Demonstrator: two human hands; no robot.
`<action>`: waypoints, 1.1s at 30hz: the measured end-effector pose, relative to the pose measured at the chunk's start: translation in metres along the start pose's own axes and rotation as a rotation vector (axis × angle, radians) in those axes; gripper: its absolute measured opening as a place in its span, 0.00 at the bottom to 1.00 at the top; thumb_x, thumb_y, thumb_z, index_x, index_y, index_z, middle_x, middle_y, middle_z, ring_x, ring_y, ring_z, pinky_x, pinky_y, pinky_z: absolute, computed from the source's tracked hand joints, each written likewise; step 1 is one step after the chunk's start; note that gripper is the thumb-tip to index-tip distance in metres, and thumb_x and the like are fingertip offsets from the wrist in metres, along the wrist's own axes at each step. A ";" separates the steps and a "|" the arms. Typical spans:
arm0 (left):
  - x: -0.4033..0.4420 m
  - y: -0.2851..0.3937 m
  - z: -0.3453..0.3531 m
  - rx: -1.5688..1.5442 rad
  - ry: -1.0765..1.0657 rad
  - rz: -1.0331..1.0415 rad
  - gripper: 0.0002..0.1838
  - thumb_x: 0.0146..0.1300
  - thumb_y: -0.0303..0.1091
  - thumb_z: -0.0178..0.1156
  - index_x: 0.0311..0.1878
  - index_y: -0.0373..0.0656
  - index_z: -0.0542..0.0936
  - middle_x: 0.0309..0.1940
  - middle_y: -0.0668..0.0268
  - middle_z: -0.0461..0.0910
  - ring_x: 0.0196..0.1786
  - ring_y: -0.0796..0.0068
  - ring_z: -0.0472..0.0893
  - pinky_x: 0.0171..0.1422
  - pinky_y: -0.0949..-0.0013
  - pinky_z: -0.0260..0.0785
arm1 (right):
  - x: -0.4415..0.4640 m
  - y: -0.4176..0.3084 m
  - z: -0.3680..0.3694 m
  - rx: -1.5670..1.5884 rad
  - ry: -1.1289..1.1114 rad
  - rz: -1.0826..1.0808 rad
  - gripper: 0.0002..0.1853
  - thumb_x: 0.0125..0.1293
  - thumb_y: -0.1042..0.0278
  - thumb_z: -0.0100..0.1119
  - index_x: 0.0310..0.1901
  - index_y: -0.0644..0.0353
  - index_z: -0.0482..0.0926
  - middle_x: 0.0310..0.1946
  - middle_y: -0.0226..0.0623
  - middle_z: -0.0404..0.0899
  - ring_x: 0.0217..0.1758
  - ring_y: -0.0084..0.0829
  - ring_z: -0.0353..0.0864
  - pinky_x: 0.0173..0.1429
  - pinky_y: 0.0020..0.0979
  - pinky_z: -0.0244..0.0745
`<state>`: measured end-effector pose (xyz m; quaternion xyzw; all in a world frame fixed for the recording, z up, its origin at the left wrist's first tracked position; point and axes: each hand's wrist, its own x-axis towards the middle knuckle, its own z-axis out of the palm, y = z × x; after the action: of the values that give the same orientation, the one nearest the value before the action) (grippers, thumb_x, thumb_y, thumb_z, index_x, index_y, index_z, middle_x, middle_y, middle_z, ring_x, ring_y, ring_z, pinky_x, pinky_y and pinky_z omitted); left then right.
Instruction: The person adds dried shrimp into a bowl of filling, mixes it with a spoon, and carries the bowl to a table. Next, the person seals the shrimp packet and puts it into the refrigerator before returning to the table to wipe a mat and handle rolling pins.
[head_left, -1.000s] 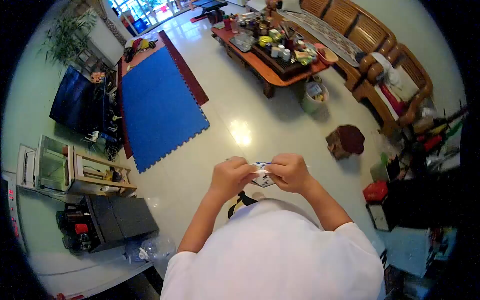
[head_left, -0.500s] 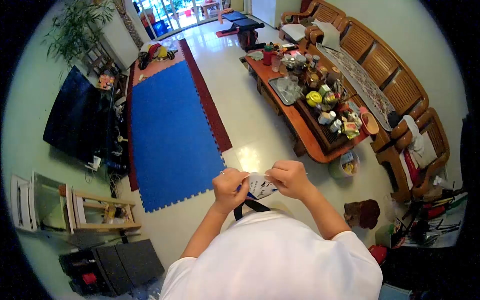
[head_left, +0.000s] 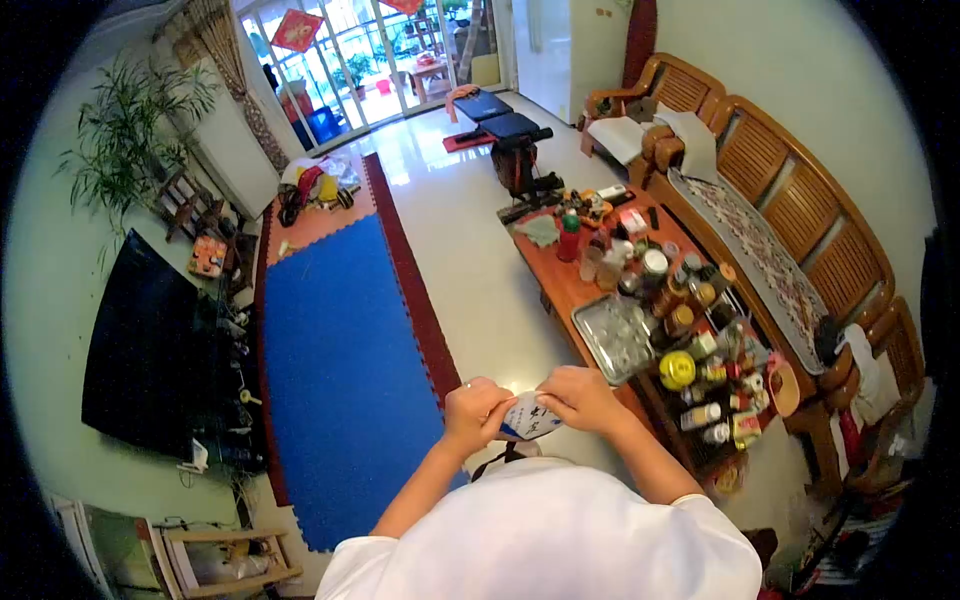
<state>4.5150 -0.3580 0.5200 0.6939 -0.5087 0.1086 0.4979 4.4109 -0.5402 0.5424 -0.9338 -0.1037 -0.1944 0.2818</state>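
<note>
In the head view, the only one you have, your left hand (head_left: 476,412) and your right hand (head_left: 585,398) are raised in front of your white shirt (head_left: 545,530), and the packet (head_left: 530,418) is between them. The thumb and fingers of each hand are pressed together on it: the left ones on its left side near the top, the right ones at its upper right corner. The other fingers are curled in, and I cannot tell how firmly they press.

What is changed since one second ago is mostly your view. Your head is lifted, so the low table (head_left: 555,275) with its metal tray (head_left: 592,340) now comes close beside your right hand in the picture, and the glass doors (head_left: 392,60) show more fully. The blue mat (head_left: 340,350) lies on the floor at the left.

The packet, which looked folded one second ago, now shows you a flatter white face, with dark writing and some blue at the lower part. The hold by both hands remains. For the work in hand, I judge this means that the packet is steady and its upper edge is within reach of your fingertips. Whether this edge is torn, I cannot tell.
</note>
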 end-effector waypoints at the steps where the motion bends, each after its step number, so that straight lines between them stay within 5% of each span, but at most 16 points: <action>1: 0.023 -0.019 -0.005 0.041 0.023 0.021 0.03 0.47 0.27 0.64 0.24 0.42 0.78 0.18 0.62 0.74 0.22 0.64 0.74 0.25 0.65 0.64 | 0.030 0.017 -0.004 0.001 0.000 -0.006 0.09 0.56 0.60 0.58 0.29 0.56 0.79 0.24 0.35 0.74 0.29 0.37 0.75 0.32 0.36 0.70; 3: 0.062 -0.059 -0.008 0.097 0.038 0.005 0.03 0.47 0.27 0.64 0.24 0.43 0.78 0.18 0.63 0.74 0.22 0.64 0.74 0.25 0.65 0.64 | 0.086 0.051 -0.005 0.074 -0.112 -0.016 0.11 0.58 0.57 0.57 0.32 0.55 0.79 0.25 0.34 0.75 0.30 0.37 0.75 0.33 0.37 0.70; 12: 0.208 -0.262 -0.034 0.210 0.151 -0.051 0.05 0.47 0.30 0.66 0.24 0.44 0.78 0.19 0.64 0.75 0.22 0.64 0.73 0.26 0.65 0.64 | 0.319 0.199 0.062 0.116 0.025 -0.255 0.06 0.56 0.64 0.59 0.27 0.56 0.76 0.21 0.34 0.72 0.26 0.37 0.74 0.28 0.37 0.69; 17: 0.315 -0.387 -0.037 -0.064 0.056 -0.185 0.06 0.49 0.31 0.65 0.24 0.43 0.78 0.20 0.62 0.75 0.24 0.62 0.75 0.29 0.64 0.66 | 0.449 0.277 0.055 0.033 -0.011 -0.242 0.06 0.54 0.64 0.60 0.27 0.56 0.77 0.20 0.34 0.72 0.25 0.38 0.74 0.28 0.37 0.69; 26: 0.519 -0.583 -0.033 -0.019 0.075 -0.012 0.04 0.46 0.30 0.65 0.23 0.44 0.79 0.18 0.65 0.74 0.23 0.64 0.74 0.28 0.64 0.66 | 0.639 0.447 0.024 -0.008 0.067 0.016 0.08 0.57 0.61 0.59 0.28 0.55 0.80 0.23 0.35 0.76 0.29 0.38 0.77 0.31 0.34 0.71; 29: 0.577 -0.653 -0.038 0.162 -0.009 0.175 0.04 0.46 0.30 0.65 0.23 0.43 0.79 0.19 0.64 0.75 0.22 0.62 0.74 0.28 0.64 0.66 | 0.706 0.517 0.040 -0.130 0.106 -0.121 0.07 0.55 0.64 0.61 0.27 0.57 0.80 0.22 0.35 0.75 0.27 0.38 0.76 0.29 0.35 0.70; 30: 0.604 -0.676 -0.037 0.180 0.004 0.192 0.04 0.46 0.30 0.65 0.23 0.43 0.79 0.19 0.64 0.75 0.22 0.62 0.74 0.28 0.64 0.66 | 0.733 0.536 0.046 0.040 0.208 -0.141 0.05 0.53 0.67 0.62 0.26 0.58 0.80 0.20 0.35 0.74 0.24 0.38 0.74 0.26 0.35 0.69; 32: 0.637 -0.708 -0.051 0.100 -0.046 -0.197 0.05 0.49 0.34 0.65 0.25 0.43 0.81 0.20 0.62 0.76 0.24 0.63 0.76 0.28 0.64 0.66 | 0.794 0.561 0.046 0.069 0.214 -0.159 0.05 0.52 0.67 0.62 0.25 0.58 0.79 0.20 0.35 0.73 0.23 0.37 0.74 0.26 0.35 0.68; 33: 0.656 -0.722 -0.061 0.110 -0.052 -0.205 0.05 0.49 0.34 0.65 0.25 0.43 0.81 0.20 0.62 0.76 0.24 0.63 0.76 0.28 0.64 0.66 | 0.822 0.570 0.046 0.084 0.213 -0.174 0.04 0.51 0.68 0.62 0.25 0.58 0.79 0.19 0.34 0.73 0.22 0.37 0.73 0.25 0.35 0.68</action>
<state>5.4254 -0.7109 0.5608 0.7710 -0.4412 0.0670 0.4544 5.3402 -0.9117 0.5768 -0.8828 -0.1616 -0.3118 0.3121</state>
